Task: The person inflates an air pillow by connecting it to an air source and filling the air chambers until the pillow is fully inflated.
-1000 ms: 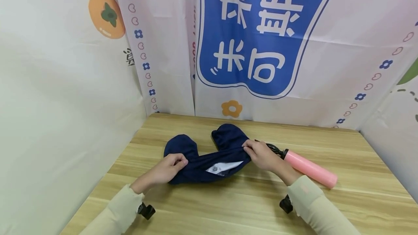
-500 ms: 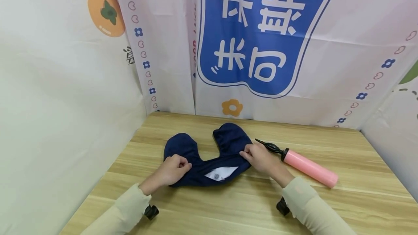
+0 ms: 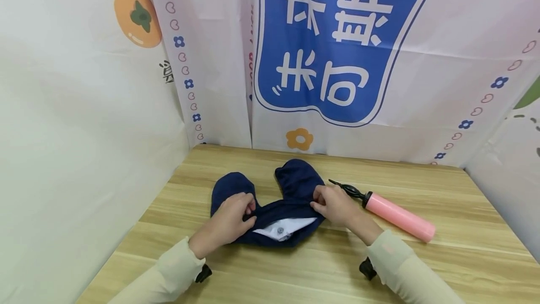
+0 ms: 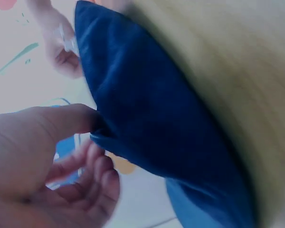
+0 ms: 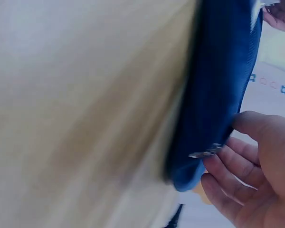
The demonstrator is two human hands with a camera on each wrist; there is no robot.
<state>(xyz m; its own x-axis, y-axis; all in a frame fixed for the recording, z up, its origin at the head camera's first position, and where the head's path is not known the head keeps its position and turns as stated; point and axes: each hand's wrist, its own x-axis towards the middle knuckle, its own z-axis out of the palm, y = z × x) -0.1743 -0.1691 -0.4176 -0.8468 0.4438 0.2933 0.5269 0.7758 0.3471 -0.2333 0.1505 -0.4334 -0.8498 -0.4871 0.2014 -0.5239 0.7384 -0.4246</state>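
A navy U-shaped neck pillow (image 3: pixel 297 179) lies limp on the table, its two lobes pointing away from me. Along its near side the zippered cover gapes, and a white inner lining (image 3: pixel 297 224) with a round, clear-looking valve (image 3: pixel 280 231) shows inside. My left hand (image 3: pixel 228 217) pinches the cover's fabric at the left end of the opening, thumb on top. At the right end, my right hand (image 3: pixel 335 205) pinches the edge between thumb and fingers. The right wrist view shows the zipper (image 5: pixel 251 61) and a small pale tag (image 5: pixel 206 152) beside those fingers.
A pink hand pump (image 3: pixel 400 216) with a black nozzle lies right of the pillow, close behind the right hand. The wood-grain table (image 3: pixel 274 276) meets printed curtains (image 3: pixel 219 83) at its back and sides. A black camera mount sits under each wrist.
My left hand has shifted right along the cover, closer to the opening. The opening spreads wider, exposing more white lining. My right hand has moved slightly down toward me; the pillow lies flatter.
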